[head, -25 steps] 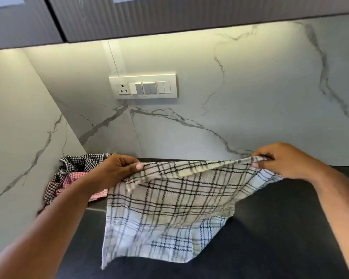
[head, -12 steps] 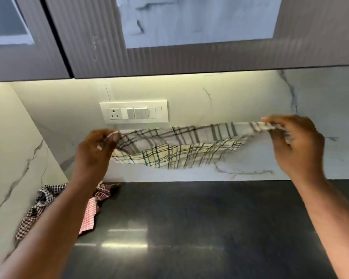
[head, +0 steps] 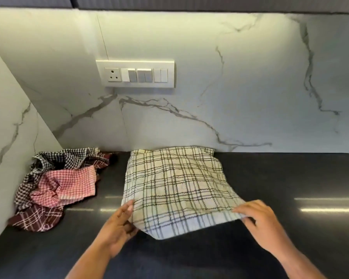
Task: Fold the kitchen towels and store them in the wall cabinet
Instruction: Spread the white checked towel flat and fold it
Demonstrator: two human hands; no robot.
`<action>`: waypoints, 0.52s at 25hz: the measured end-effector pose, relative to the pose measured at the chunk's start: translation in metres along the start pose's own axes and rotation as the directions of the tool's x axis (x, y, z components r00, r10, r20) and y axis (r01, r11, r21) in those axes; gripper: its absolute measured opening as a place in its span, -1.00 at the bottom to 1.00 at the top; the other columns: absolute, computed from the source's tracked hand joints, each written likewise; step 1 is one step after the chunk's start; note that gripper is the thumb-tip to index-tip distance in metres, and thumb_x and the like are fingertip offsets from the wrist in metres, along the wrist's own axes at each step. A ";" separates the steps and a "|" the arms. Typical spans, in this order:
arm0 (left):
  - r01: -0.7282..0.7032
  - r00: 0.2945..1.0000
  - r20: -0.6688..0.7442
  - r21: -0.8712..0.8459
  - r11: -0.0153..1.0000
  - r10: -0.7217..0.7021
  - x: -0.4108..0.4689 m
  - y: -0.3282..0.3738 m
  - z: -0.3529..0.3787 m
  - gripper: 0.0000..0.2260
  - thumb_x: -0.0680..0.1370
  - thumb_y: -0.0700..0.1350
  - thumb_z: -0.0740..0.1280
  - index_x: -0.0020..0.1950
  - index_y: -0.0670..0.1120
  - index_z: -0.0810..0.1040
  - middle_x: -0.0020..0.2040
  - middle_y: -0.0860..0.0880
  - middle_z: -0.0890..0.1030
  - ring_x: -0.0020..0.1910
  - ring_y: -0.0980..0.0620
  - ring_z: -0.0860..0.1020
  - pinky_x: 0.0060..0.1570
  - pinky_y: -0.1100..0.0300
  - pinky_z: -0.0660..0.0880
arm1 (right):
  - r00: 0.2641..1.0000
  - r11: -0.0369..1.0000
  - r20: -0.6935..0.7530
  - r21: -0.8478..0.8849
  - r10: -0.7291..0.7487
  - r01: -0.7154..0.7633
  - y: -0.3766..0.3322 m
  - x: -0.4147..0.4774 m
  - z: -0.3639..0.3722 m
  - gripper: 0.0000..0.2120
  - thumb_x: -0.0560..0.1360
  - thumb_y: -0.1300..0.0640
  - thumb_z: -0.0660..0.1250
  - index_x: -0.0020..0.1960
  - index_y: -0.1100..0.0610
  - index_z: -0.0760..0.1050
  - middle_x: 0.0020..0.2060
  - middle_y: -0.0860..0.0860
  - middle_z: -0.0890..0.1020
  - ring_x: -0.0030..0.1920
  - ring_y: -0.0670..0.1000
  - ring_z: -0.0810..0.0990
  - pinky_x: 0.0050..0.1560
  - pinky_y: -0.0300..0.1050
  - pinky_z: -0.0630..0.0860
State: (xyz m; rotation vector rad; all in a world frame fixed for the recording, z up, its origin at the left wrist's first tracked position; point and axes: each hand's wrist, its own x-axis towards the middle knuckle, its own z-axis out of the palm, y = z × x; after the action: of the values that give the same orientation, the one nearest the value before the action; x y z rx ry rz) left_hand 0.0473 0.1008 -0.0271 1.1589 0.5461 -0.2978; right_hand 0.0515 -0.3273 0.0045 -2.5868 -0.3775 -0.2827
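With the left hand [head: 119,228] and right hand [head: 258,220] each pinching a near corner of the towel [head: 175,184], which lies flat on the counter [head: 280,178], the cloth extends away toward the far wall, so a fold would carry the near edge far.

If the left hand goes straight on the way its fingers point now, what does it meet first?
The left hand points up-right, already touching the cream checked towel; it would slide over that first, probably.
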 end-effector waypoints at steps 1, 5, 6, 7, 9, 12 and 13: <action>0.024 1.000 -0.007 0.068 0.997 -0.023 0.001 -0.009 -0.007 -0.68 0.55 -0.03 0.39 0.32 0.12 0.61 0.24 -0.06 0.70 0.05 -0.04 0.68 0.07 0.00 0.53 | 0.997 0.999 0.068 -0.019 0.042 -0.041 0.002 -0.009 0.012 -0.62 0.38 0.37 0.57 0.03 -0.07 0.74 -0.04 -0.32 0.66 0.04 -0.13 0.61 0.08 0.07 0.59; -0.065 0.995 0.096 0.413 0.908 0.027 -0.003 -0.024 -0.035 -0.59 0.47 0.14 0.51 0.31 0.29 0.58 0.27 0.10 0.67 0.26 0.02 0.59 0.27 -0.02 0.41 | 0.956 0.984 0.244 -0.110 0.164 -0.141 0.008 -0.036 0.041 -0.78 0.55 0.12 0.47 0.10 -0.17 0.69 -0.02 -0.40 0.60 0.12 -0.21 0.53 0.20 -0.04 0.49; -0.139 0.988 0.126 0.501 0.854 0.086 -0.006 -0.023 -0.040 -0.56 0.46 0.17 0.53 0.32 0.30 0.56 0.26 0.09 0.67 0.25 0.03 0.61 0.29 0.02 0.46 | 0.945 0.980 0.269 -0.121 0.184 -0.157 0.008 -0.040 0.044 -0.80 0.56 0.08 0.44 0.11 -0.18 0.68 -0.01 -0.39 0.59 0.14 -0.21 0.52 0.19 -0.07 0.48; -0.198 0.979 0.148 0.567 0.799 0.137 -0.009 -0.021 -0.043 -0.55 0.46 0.16 0.54 0.33 0.29 0.56 0.24 0.04 0.68 0.22 0.03 0.63 0.30 0.06 0.50 | 0.935 0.976 0.290 -0.128 0.204 -0.174 0.007 -0.043 0.047 -0.81 0.57 0.06 0.42 0.13 -0.19 0.67 0.01 -0.38 0.59 0.15 -0.20 0.52 0.17 -0.10 0.47; -0.256 0.966 0.189 0.613 0.748 0.176 -0.013 -0.018 -0.046 -0.60 0.49 0.03 0.54 0.28 0.29 0.56 0.21 0.01 0.69 0.20 0.05 0.66 0.27 0.11 0.57 | 0.914 0.970 0.329 -0.134 0.238 -0.204 0.005 -0.046 0.050 -0.83 0.58 0.01 0.40 0.16 -0.17 0.64 0.05 -0.36 0.55 0.17 -0.19 0.52 0.16 -0.15 0.48; -0.330 0.944 0.227 0.637 0.696 0.239 -0.016 -0.016 -0.052 -0.65 0.54 -0.18 0.50 0.16 0.25 0.59 0.22 0.14 0.68 0.21 0.12 0.65 0.24 0.25 0.57 | 0.872 0.953 0.383 -0.126 0.303 -0.276 0.000 -0.044 0.051 -0.80 0.61 -0.03 0.37 0.22 -0.12 0.60 0.08 -0.29 0.48 0.12 -0.19 0.54 0.11 -0.16 0.54; -0.350 0.937 0.247 0.617 0.705 0.248 -0.017 -0.013 -0.052 -0.65 0.56 -0.24 0.47 0.16 0.21 0.60 0.23 0.12 0.67 0.23 0.11 0.64 0.25 0.27 0.56 | 0.862 0.944 0.387 -0.123 0.328 -0.304 -0.001 -0.042 0.053 -0.78 0.62 -0.02 0.35 0.25 -0.09 0.60 0.09 -0.27 0.47 0.09 -0.19 0.54 0.09 -0.15 0.56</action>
State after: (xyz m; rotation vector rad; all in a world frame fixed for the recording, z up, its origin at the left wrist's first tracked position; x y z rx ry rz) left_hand 0.0135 0.1429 -0.0432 1.8737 0.0941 -0.2956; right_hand 0.0187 -0.3085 -0.0510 -2.7022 -0.0748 0.3697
